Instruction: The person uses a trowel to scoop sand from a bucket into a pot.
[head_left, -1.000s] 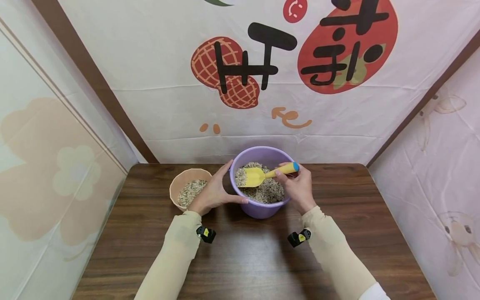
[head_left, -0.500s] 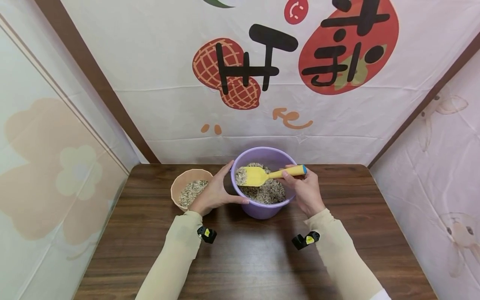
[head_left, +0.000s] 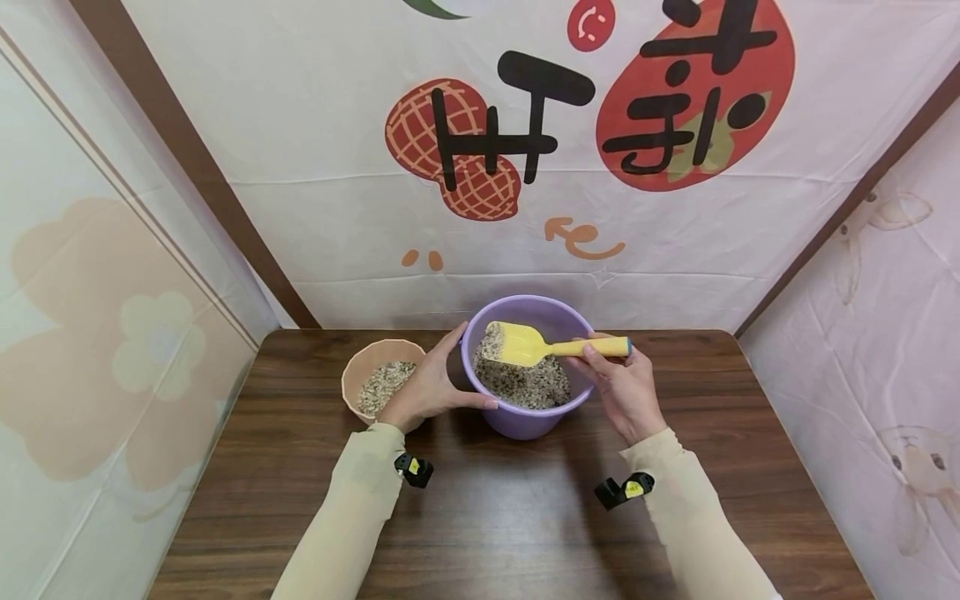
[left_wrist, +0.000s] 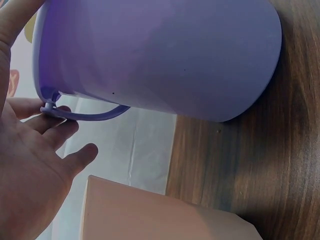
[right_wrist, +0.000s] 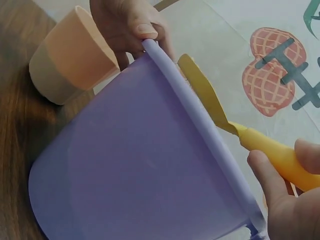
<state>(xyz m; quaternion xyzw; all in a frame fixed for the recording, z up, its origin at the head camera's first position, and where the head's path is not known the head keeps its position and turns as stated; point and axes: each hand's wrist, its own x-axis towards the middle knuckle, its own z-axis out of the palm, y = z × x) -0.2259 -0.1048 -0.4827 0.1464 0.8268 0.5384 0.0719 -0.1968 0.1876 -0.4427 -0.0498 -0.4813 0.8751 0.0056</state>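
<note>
My right hand point(head_left: 626, 392) holds the yellow handle of a toy shovel point(head_left: 525, 343), thumb on one side and fingers on the other. Speckled grains lie on the shovel's blade, which is over the mouth of a purple bucket point(head_left: 517, 423). More grains point(head_left: 528, 387) fill the bucket's lower part. My left hand point(head_left: 427, 387) holds the bucket's left rim, its thumb on the front edge. In the left wrist view, some of its fingers touch the bucket's handle point(left_wrist: 97, 116) near the pivot.
Left of the bucket, partly behind my left wrist, stands a peach bowl point(head_left: 351, 375) holding similar grains. Both containers stand on a dark wood table point(head_left: 517, 517). A printed cloth wall point(head_left: 337, 225) rises just behind the bucket.
My right hand has moved to the right and carried the shovel with it, its blade now higher over the grains. The left hand and the bucket have stayed in place.
</note>
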